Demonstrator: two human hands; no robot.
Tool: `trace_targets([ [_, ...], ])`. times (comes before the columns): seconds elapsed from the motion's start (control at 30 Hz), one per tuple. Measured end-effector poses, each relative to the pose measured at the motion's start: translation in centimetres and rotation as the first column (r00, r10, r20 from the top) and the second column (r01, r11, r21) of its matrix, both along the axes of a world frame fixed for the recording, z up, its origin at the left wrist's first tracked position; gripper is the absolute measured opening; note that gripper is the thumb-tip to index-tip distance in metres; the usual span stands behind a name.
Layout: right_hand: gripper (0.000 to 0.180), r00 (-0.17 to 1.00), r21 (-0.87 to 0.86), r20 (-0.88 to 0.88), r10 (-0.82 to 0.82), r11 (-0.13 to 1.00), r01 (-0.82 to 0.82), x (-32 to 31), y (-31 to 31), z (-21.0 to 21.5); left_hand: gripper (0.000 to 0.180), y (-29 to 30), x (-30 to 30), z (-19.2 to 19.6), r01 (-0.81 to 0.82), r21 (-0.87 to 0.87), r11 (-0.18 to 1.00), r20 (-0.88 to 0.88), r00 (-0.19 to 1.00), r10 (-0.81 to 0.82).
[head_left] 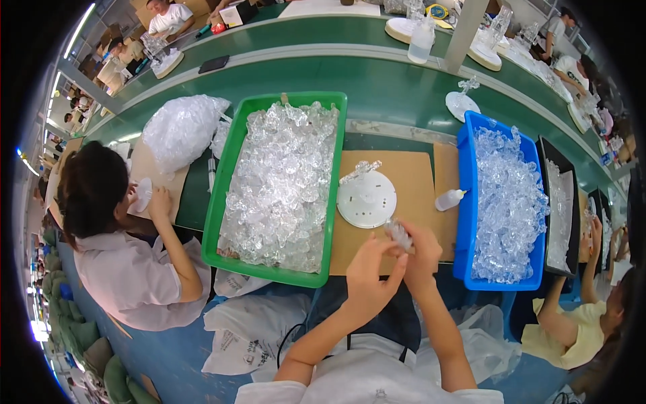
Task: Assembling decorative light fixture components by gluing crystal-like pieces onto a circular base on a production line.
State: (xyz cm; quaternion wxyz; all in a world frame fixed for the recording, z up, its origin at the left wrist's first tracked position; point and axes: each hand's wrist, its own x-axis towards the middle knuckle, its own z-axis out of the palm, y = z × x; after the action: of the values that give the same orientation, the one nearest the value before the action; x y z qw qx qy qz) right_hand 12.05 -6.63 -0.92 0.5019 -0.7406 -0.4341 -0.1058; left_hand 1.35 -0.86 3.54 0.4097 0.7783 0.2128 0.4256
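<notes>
Just in front of my body, both hands meet at a small clear plastic piece [398, 234]. My right hand [424, 252] is closed around it, with its upper end showing past the fingers. The thumb and forefinger of my left hand [370, 279] close on the piece's lower end, partly hiding it. Beyond my hands a white round disc [369, 210] with small holes lies on brown cardboard [414, 178]. A clear ornate plastic part [361, 171] rests at the disc's far edge. A small squeeze bottle [449, 198] lies to the right.
A green tray [222, 195] heaped with clear plastic parts stands left; a blue bin [465, 202] of similar parts stands right. Co-workers sit on both sides, one in a pale shirt [138, 269] on the left. A green bench [390, 87] with more discs runs across the back.
</notes>
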Motion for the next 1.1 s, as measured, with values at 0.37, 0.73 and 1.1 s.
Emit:
trace_targets([
  [0.37, 0.023, 0.142, 0.158, -0.977, 0.158, 0.987, -0.014, 2.4, -0.1, -1.6, 0.062, -0.6, 0.9, -10.8, 0.08, 0.147, 0.986, -0.574, 0.819, 0.02],
  [0.73, 0.019, 0.761, -0.277, -0.621, -0.19, 0.961, 0.013, 0.5, 2.5, -1.9, 0.054, 2.5, -1.1, -10.8, 0.208, 0.132, 0.969, -0.613, 0.786, -0.086],
  [1.1, 0.027, 0.958, -0.447, -0.141, -0.25, 0.88, 0.164, -1.0, 5.0, -2.7, 0.054, 2.1, -1.0, -12.2, 0.162, 0.134, 0.978, -0.575, 0.816, -0.056],
])
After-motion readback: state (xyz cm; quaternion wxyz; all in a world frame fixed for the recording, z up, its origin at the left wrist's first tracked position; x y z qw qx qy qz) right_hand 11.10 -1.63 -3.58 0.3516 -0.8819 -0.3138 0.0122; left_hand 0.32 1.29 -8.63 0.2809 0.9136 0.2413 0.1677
